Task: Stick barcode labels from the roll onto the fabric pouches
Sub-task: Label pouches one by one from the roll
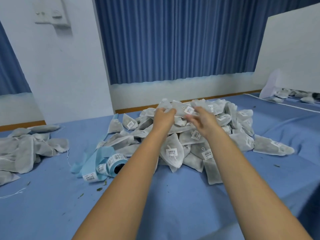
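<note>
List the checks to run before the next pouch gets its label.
1. Label on the top pouch: ok, a barcode label shows on it.
2. Free left hand: not ok, it grips the top pouch.
3. Free right hand: ok, fingers spread, nothing held, though blurred.
4. Reachable label roll: ok, it lies beside the left forearm, labels showing.
5. Supply of unlabelled pouches: ok, a heap lies at far left, no labels visible.
6. Loose label end ready to peel: cannot tell.

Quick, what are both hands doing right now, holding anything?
Left hand: grips the edge of the top labelled pouch.
Right hand: open, fingers loose and blurred, holding nothing visible.
</note>
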The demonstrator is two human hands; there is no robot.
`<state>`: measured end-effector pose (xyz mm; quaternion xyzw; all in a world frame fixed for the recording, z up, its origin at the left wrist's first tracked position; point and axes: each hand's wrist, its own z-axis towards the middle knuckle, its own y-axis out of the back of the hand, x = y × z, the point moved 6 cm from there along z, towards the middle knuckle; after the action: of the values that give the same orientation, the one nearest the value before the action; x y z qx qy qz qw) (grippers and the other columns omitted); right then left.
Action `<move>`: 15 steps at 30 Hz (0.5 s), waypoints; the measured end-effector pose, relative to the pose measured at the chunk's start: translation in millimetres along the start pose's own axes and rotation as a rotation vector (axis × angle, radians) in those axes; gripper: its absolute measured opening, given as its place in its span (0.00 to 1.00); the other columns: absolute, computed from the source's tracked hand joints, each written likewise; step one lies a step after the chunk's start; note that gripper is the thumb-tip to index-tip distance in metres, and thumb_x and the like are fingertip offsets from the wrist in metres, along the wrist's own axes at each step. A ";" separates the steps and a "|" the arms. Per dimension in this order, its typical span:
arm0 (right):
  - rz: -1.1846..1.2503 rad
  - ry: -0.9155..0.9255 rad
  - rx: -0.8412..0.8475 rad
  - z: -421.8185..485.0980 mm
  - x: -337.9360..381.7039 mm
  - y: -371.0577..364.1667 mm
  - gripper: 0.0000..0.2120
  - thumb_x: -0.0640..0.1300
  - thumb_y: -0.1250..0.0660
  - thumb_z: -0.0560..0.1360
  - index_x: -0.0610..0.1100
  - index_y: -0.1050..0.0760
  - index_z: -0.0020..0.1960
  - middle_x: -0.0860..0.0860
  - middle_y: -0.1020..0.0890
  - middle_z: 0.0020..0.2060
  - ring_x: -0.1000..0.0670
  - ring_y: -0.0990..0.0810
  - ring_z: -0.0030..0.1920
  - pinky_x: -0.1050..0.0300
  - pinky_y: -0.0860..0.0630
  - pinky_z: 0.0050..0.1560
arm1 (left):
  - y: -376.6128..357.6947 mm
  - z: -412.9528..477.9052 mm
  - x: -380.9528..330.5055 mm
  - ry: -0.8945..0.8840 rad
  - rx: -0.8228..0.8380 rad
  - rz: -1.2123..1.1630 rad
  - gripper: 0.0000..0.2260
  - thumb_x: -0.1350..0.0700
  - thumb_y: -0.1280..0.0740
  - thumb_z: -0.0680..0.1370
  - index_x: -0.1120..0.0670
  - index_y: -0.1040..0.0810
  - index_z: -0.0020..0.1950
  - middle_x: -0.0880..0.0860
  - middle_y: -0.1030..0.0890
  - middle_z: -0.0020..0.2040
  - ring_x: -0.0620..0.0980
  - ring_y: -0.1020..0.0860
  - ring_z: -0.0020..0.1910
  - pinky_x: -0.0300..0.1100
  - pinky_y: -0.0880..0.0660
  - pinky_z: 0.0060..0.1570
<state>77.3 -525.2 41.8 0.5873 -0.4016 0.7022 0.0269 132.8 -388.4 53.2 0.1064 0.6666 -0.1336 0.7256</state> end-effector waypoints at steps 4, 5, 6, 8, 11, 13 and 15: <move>-0.265 -0.101 -0.050 -13.4 -47.3 1.3 0.06 0.35 0.41 0.77 0.36 0.27 0.44 0.44 0.19 0.34 0.54 0.24 0.23 0.67 0.28 0.24 | 7.1 -7.2 25.4 -0.032 0.050 0.174 0.06 0.55 0.36 0.79 0.52 0.25 0.55 0.48 0.23 0.48 0.49 0.21 0.51 0.50 0.23 0.59; -0.290 -0.110 -0.026 -19.3 -60.5 -3.0 0.07 0.33 0.41 0.76 0.35 0.26 0.42 0.45 0.20 0.30 0.54 0.25 0.21 0.66 0.30 0.22 | 8.7 -9.3 30.5 -0.051 0.065 0.206 0.04 0.54 0.37 0.79 0.52 0.24 0.52 0.48 0.22 0.47 0.49 0.22 0.50 0.47 0.23 0.55; -0.310 -0.107 0.023 -25.8 -73.2 -10.2 0.07 0.31 0.41 0.76 0.34 0.25 0.41 0.44 0.20 0.30 0.53 0.24 0.24 0.64 0.28 0.24 | 9.4 -9.4 37.1 -0.071 0.087 0.239 0.05 0.54 0.38 0.80 0.53 0.23 0.50 0.48 0.22 0.45 0.48 0.22 0.47 0.42 0.23 0.49; -0.364 -0.089 0.123 -39.3 -94.3 -28.1 0.10 0.31 0.44 0.77 0.37 0.25 0.44 0.43 0.22 0.34 0.50 0.23 0.33 0.60 0.26 0.33 | 13.3 -12.8 46.9 -0.108 0.121 0.349 0.08 0.55 0.38 0.80 0.54 0.20 0.49 0.47 0.21 0.41 0.45 0.23 0.42 0.35 0.27 0.40; -0.404 -0.057 0.149 -54.5 -113.5 -51.1 0.12 0.35 0.46 0.81 0.45 0.31 0.40 0.48 0.28 0.34 0.51 0.30 0.33 0.57 0.31 0.34 | 34.5 -18.0 55.7 -0.158 0.085 0.391 0.12 0.59 0.40 0.80 0.54 0.16 0.50 0.45 0.20 0.43 0.38 0.24 0.42 0.30 0.29 0.44; -0.402 -0.057 0.177 -62.5 -123.9 -68.5 0.13 0.36 0.46 0.81 0.47 0.33 0.39 0.49 0.29 0.34 0.51 0.31 0.33 0.57 0.32 0.34 | 59.1 -23.2 56.7 -0.172 0.036 0.368 0.13 0.61 0.41 0.79 0.53 0.16 0.49 0.44 0.19 0.43 0.35 0.24 0.42 0.26 0.29 0.43; -0.411 -0.045 0.233 -74.8 -138.3 -91.2 0.12 0.36 0.46 0.81 0.47 0.32 0.40 0.50 0.29 0.35 0.52 0.31 0.33 0.57 0.32 0.35 | 88.8 -30.1 56.9 -0.199 -0.033 0.355 0.15 0.61 0.41 0.79 0.49 0.17 0.44 0.41 0.20 0.41 0.33 0.24 0.42 0.23 0.31 0.41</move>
<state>106.3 -359.0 -25.8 0.6715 -0.1903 0.7102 0.0923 138.7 -297.8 -8.2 0.1965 0.5646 -0.0027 0.8016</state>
